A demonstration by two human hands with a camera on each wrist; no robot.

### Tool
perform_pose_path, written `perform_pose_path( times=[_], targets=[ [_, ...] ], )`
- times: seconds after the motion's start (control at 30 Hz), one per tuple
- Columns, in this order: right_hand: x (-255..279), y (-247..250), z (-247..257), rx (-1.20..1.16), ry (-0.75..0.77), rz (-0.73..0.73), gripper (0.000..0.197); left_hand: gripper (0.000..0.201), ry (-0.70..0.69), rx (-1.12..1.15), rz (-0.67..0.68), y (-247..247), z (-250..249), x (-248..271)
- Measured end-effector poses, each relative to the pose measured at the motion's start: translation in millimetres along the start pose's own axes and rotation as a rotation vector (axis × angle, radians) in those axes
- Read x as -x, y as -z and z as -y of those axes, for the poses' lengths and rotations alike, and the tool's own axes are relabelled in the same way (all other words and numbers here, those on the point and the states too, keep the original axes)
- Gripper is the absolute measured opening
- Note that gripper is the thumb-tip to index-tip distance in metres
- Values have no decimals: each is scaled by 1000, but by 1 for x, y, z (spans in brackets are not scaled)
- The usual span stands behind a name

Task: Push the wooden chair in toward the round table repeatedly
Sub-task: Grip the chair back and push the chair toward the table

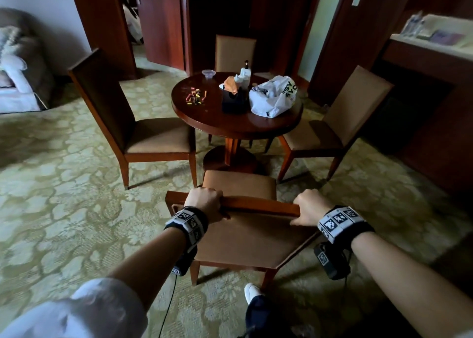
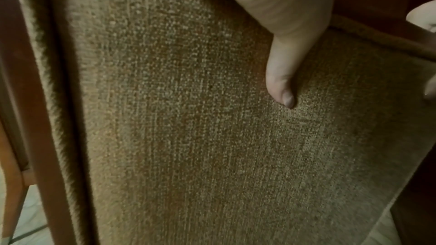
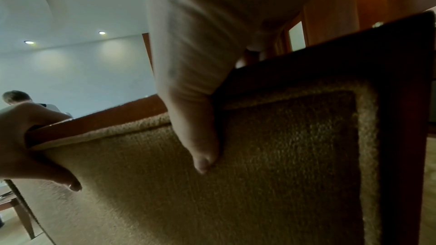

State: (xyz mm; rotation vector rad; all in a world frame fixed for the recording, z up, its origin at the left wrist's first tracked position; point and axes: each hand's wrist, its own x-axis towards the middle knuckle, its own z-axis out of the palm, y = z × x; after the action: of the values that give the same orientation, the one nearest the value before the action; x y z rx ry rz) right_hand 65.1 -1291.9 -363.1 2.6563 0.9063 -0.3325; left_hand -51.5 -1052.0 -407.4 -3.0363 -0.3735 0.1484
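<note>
**Both hands on the top rail, chair not yet tucked in**

The wooden chair stands near the person, its back facing them and its seat pointing at the round table — the worktop that carries a white plastic bag, a dark tissue box and some scattered coloured bits. The seat's far edge sits close to the table's pedestal but apart from it, so the chair is, by my reading, only partly pushed in.

The left hand grips the top rail towards its left end, fingers curled over the wood and thumb lying down the upholstered back (the left wrist view shows that thumb flat on the fabric). The right hand holds the rail at its right corner in the same way, thumb on the cloth.

To do the push well, I would keep both grips even and drive straight towards the pedestal, so the chair does not swing. The carpet probably drags at the legs — pressure kept low and level should stop the front legs lifting. Two other chairs flank the path left and right; staying centred avoids knocking either.
</note>
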Motion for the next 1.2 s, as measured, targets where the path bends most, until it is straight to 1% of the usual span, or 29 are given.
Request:
perform_pose_path(
  times=[0.07, 0.3, 0.47, 0.6, 0.7, 0.83, 1.0, 1.2],
  targets=[
    [-9, 3, -10, 19, -1, 11, 35, 53, 9, -2, -12, 3, -9, -8],
    [-37, 15, -55, 44, -23, 39, 37, 55, 29, 43, -27, 15, -47, -41],
    [-33, 9, -68, 50, -3, 14, 39, 57, 53, 18, -32, 13, -52, -42],
    [-34, -4, -71, 5, -10, -50, 51, 61, 72, 5, -37, 15, -54, -40],
    [-33, -21, -67, -117, -59, -106, 60, 64, 82, -12, -15, 17, -56, -39],
    [-34, -29, -63, -149, -101, -148, 73, 65, 85, -43, -24, 19, -60, -39],
    [-38, -30, -70, -127, -73, -153, 66, 67, 93, -37, -35, 15, -60, -43],
    [-44, -35, -75, -136, -84, -166, 66, 68, 59, -63, -36, 13, -57, -47]
  ],
)
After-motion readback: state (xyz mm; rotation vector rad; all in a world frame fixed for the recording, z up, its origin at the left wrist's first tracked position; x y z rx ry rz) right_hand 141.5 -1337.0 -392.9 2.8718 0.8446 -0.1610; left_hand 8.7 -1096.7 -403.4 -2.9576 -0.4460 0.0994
